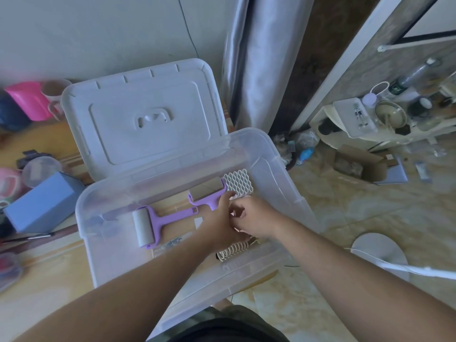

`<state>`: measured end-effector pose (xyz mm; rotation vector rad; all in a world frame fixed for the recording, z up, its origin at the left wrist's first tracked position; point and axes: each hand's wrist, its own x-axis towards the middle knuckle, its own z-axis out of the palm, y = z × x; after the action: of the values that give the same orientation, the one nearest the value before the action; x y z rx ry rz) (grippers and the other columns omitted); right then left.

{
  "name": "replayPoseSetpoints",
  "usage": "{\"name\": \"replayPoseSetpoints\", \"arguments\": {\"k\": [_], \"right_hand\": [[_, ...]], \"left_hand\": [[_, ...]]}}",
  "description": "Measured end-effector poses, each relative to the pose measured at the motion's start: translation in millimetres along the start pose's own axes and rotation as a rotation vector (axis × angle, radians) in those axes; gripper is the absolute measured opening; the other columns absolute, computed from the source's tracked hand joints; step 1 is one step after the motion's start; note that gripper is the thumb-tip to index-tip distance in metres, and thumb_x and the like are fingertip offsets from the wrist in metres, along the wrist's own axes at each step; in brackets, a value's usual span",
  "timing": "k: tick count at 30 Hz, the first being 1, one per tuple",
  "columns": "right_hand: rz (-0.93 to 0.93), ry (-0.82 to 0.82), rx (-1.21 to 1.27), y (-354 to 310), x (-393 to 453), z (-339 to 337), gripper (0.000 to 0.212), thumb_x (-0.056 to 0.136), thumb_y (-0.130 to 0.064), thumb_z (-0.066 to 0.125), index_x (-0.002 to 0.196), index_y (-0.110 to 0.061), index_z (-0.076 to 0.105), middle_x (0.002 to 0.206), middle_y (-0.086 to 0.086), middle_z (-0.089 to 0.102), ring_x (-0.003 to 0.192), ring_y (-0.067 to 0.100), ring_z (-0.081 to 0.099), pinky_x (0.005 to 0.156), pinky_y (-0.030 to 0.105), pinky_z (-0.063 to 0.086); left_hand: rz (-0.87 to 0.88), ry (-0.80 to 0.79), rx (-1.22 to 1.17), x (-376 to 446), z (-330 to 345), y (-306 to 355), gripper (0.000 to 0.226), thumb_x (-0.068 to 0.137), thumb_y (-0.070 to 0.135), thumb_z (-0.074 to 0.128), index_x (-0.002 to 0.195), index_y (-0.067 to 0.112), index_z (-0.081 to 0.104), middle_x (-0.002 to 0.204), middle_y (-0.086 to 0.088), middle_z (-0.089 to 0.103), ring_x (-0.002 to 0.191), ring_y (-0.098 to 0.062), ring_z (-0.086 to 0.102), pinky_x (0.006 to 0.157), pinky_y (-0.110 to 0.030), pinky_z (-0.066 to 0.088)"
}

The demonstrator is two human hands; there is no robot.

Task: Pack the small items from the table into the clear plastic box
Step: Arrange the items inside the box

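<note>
- The clear plastic box point(278, 174) stands open at the table's near right corner, its translucent white lid point(145, 114) leaning back behind the far wall.
- Already on the box floor: a purple-handled lint roller with a white roll point(158, 224) along the left side, a second purple roller point(209, 192) toward the far wall, and a white honeycomb-pattern plastic grid point(238, 182) in the far right corner.
- Both hands are down inside the box near the right wall. The left hand point(219, 218) is loosely curled with its fingertips just touching the grid's near edge; the right hand point(254, 215) is half closed, thumb and fingers pinching something small and pale that I cannot identify.
- A cream ridged coil-like piece point(234, 250) lies under the wrists at the near wall.
- To do this step well, I would judge it best to set the small item flat in the bare floor between the grid and the coil piece, steadying the neighbours with the left hand so nothing slides.
- Open room remains in the box's near left corner and centre floor; the right side is crowded.
- Other things remain on the table left of the box, including a blue block-shaped box point(42, 203), so packing looks unfinished.
- The box overhangs the table's near right edge, so pressing on that wall risks tipping it.
</note>
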<state>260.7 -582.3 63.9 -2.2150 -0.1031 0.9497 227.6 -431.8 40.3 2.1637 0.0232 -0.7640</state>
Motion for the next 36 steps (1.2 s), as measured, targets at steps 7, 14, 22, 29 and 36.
{"name": "replayPoseSetpoints", "arguments": {"k": [7, 14, 22, 29, 36], "right_hand": [[0.069, 0.043, -0.08, -4.3, 4.0, -2.3, 0.018, 0.092, -0.014, 0.072, 0.088, -0.031, 0.074, 0.078, -0.01, 0.073, 0.07, 0.008, 0.07, 0.061, 0.021, 0.052], [-0.047, 0.281, -0.412, -6.5, 18.4, 0.9, 0.028, 0.092, -0.029, 0.073, 0.119, -0.022, 0.073, 0.127, -0.002, 0.059, 0.115, 0.027, 0.06, 0.095, 0.039, 0.05], [-0.725, 0.575, -0.301, -206.4, 48.7, 76.7, 0.02, 0.085, -0.005, 0.071, 0.104, -0.01, 0.076, 0.106, 0.01, 0.062, 0.098, 0.035, 0.061, 0.088, 0.04, 0.051], [-0.648, 0.076, -0.46, -317.2, 83.1, 258.1, 0.021, 0.089, -0.013, 0.063, 0.11, -0.009, 0.067, 0.112, 0.008, 0.051, 0.108, 0.035, 0.05, 0.078, 0.044, 0.051], [0.159, 0.098, -0.53, -277.5, 155.5, 310.8, 0.056, 0.093, -0.029, 0.071, 0.14, -0.022, 0.042, 0.144, 0.009, 0.034, 0.129, 0.036, 0.043, 0.092, 0.047, 0.051]], "left_hand": [[0.022, -0.051, -0.096, -17.5, -10.6, -10.1, 0.122, 0.074, 0.04, 0.091, 0.161, 0.04, 0.005, 0.137, 0.002, 0.054, 0.078, 0.013, 0.065, 0.067, -0.003, 0.042], [0.343, 0.49, -0.101, -86.4, -113.5, -36.6, 0.047, 0.088, 0.01, 0.074, 0.13, 0.029, 0.062, 0.123, 0.005, 0.053, 0.099, -0.008, 0.067, 0.085, -0.023, 0.056], [-0.18, 0.946, -0.035, -145.2, -245.0, -191.7, 0.026, 0.092, 0.013, 0.065, 0.111, 0.029, 0.069, 0.122, 0.005, 0.059, 0.104, -0.022, 0.062, 0.094, -0.04, 0.051], [-0.348, 0.824, 0.171, -174.4, -263.5, -316.5, 0.041, 0.081, 0.001, 0.063, 0.116, 0.021, 0.071, 0.124, -0.007, 0.064, 0.114, -0.036, 0.055, 0.1, -0.049, 0.045], [-0.36, 0.431, 0.582, -172.7, -278.4, -389.0, 0.053, 0.085, 0.012, 0.056, 0.137, 0.024, 0.054, 0.147, 0.004, 0.05, 0.114, -0.03, 0.06, 0.087, -0.041, 0.047]]}}
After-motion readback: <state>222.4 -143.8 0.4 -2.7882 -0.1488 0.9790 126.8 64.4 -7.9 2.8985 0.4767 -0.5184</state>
